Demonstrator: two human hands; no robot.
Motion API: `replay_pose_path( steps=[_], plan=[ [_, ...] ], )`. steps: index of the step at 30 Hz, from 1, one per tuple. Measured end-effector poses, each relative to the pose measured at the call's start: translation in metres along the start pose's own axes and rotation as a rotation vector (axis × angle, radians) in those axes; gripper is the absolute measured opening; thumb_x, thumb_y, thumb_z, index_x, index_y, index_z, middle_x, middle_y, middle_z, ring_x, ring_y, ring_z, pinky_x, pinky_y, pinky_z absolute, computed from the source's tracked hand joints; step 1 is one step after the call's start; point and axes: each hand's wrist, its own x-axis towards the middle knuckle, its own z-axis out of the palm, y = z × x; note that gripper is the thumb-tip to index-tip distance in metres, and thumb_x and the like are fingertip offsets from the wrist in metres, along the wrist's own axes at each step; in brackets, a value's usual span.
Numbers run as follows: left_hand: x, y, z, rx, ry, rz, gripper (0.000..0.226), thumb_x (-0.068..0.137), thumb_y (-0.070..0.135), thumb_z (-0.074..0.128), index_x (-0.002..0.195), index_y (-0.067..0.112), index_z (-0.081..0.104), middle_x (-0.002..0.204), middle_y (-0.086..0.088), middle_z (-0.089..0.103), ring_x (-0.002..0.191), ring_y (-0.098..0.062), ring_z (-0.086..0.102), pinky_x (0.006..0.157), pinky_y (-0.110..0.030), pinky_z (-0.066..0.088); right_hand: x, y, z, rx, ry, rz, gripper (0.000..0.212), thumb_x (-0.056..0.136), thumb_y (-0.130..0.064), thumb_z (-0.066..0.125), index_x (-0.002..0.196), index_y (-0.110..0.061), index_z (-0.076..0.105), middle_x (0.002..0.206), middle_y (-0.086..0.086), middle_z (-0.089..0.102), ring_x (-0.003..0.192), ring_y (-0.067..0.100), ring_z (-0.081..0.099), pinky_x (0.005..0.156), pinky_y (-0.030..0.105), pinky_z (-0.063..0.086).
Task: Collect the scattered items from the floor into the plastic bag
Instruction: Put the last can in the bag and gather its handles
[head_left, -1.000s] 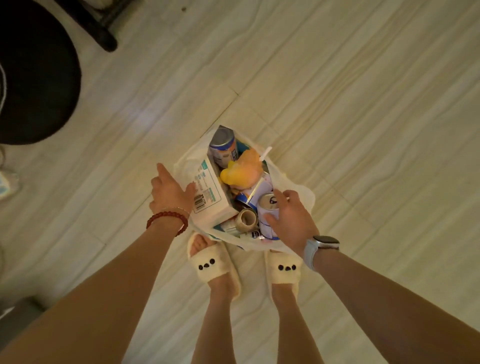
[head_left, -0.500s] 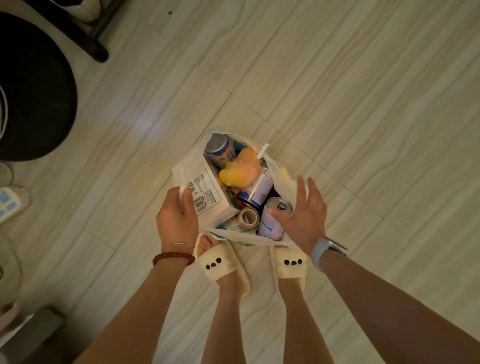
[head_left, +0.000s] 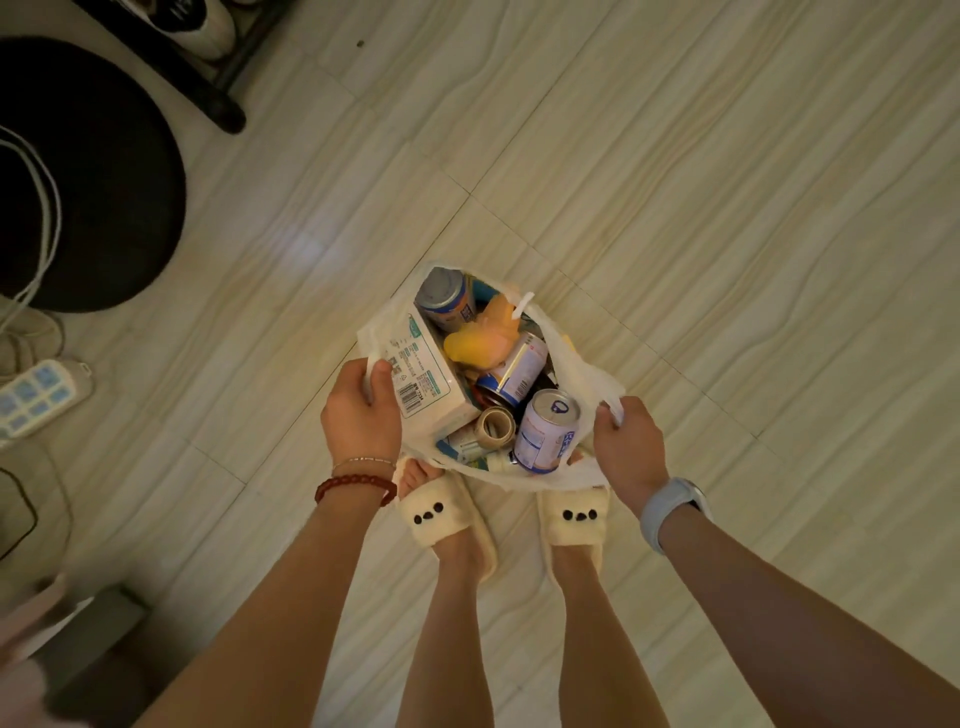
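Note:
A white plastic bag (head_left: 584, 371) stands open on the tiled floor just ahead of my slippered feet. Inside it I see a white carton (head_left: 423, 376), a yellow soft toy (head_left: 480, 338), a tape roll (head_left: 496, 426) and three cans: one at the far side (head_left: 444, 299), one in the middle (head_left: 517, 371), one at the near right (head_left: 545, 431). My left hand (head_left: 361, 415) grips the bag's left handle beside the carton. My right hand (head_left: 628, 447) grips the right handle.
A round black base (head_left: 88, 176) with a white cord fills the upper left. A power strip (head_left: 36, 397) lies at the left edge. A dark frame foot (head_left: 228, 114) stands at the top. Pale floor tiles (head_left: 727, 208) stretch to the right.
My right hand left the near can and closed on the bag's right handle. My left hand shifted up onto the left handle. The bag's mouth is pulled wider.

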Motion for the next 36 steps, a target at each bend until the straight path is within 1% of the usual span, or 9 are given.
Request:
replay_pose_path(
  steps=[3,7,17,20,24,28,30,32,36],
  plan=[
    [-0.002,0.024,-0.023,-0.003,-0.010,0.011,0.020,0.093,0.014,0.045,0.087,-0.002,0.055,0.069,-0.017,0.051,0.063,-0.021,0.040,0.065,-0.026,0.032,-0.019,-0.022,-0.034,-0.084,-0.036,-0.067,0.015,0.096,-0.014,0.037,0.094,-0.003,0.047,0.066,0.006,0.048,0.071,0.033,0.053,0.056,0.028,0.026],
    [-0.021,0.052,-0.061,-0.029,-0.049,0.083,0.019,0.093,0.011,0.044,0.092,-0.002,0.058,0.071,-0.008,0.052,0.069,-0.023,0.046,0.067,-0.028,0.034,-0.041,-0.052,-0.070,-0.200,-0.059,-0.209,0.024,0.095,-0.011,0.037,0.101,0.006,0.052,0.097,0.029,0.062,0.096,0.042,0.056,0.069,0.035,0.038],
    [-0.074,0.043,-0.083,-0.056,-0.057,0.175,0.016,0.089,0.020,0.048,0.085,0.010,0.060,0.064,0.007,0.054,0.060,-0.009,0.052,0.057,-0.006,0.037,-0.060,-0.064,-0.090,-0.124,0.251,-0.457,0.018,0.090,-0.008,0.048,0.084,0.004,0.059,0.071,0.027,0.064,0.068,0.041,0.059,0.060,0.033,0.037],
    [-0.055,0.040,-0.062,0.004,-0.067,0.132,0.014,0.092,0.009,0.048,0.093,0.003,0.061,0.076,-0.005,0.062,0.074,-0.022,0.060,0.061,-0.015,0.036,-0.050,-0.067,-0.072,-0.199,0.147,-0.467,0.022,0.091,-0.012,0.044,0.096,0.003,0.059,0.084,0.028,0.067,0.080,0.043,0.061,0.066,0.038,0.044],
    [-0.014,0.056,-0.037,0.112,-0.129,0.386,0.021,0.091,0.012,0.049,0.094,-0.003,0.062,0.103,-0.021,0.058,0.096,-0.035,0.057,0.080,-0.018,0.035,-0.034,-0.081,-0.051,-0.284,0.082,-0.649,0.039,0.089,-0.022,0.035,0.109,-0.001,0.061,0.096,0.021,0.066,0.093,0.039,0.057,0.077,0.040,0.045],
    [0.010,0.056,-0.010,0.205,-0.218,0.688,0.037,0.089,0.029,0.034,0.088,0.004,0.061,0.136,-0.019,0.046,0.134,-0.029,0.025,0.107,-0.039,0.020,-0.008,-0.072,-0.029,-0.405,0.050,-0.889,0.038,0.083,-0.024,0.033,0.099,-0.011,0.066,0.095,0.011,0.063,0.097,0.022,0.047,0.077,0.040,0.046],
    [0.017,0.047,0.006,0.219,-0.286,0.695,0.040,0.091,0.032,0.026,0.096,0.008,0.058,0.136,-0.008,0.050,0.135,-0.014,0.017,0.112,-0.035,0.008,0.011,-0.068,-0.017,-0.399,0.064,-0.938,0.029,0.085,-0.020,0.037,0.097,-0.015,0.063,0.116,0.012,0.059,0.115,0.019,0.039,0.094,0.041,0.040],
    [0.023,0.035,0.022,0.185,-0.303,0.653,0.039,0.094,0.031,0.025,0.105,0.008,0.055,0.118,-0.007,0.060,0.129,-0.013,0.038,0.115,-0.031,0.003,0.030,-0.062,-0.005,-0.410,0.042,-0.972,0.029,0.089,-0.019,0.032,0.099,-0.015,0.058,0.136,0.011,0.050,0.135,0.024,0.031,0.111,0.040,0.019],
    [0.031,-0.001,0.057,0.072,-0.254,0.504,0.033,0.094,0.024,0.033,0.115,0.007,0.051,0.099,-0.007,0.054,0.094,-0.027,0.056,0.095,-0.038,0.041,0.066,-0.043,0.020,-0.547,-0.113,-0.964,0.044,0.090,-0.028,0.021,0.112,-0.009,0.055,0.124,0.011,0.061,0.131,0.024,0.043,0.115,0.032,0.002]
  ],
)
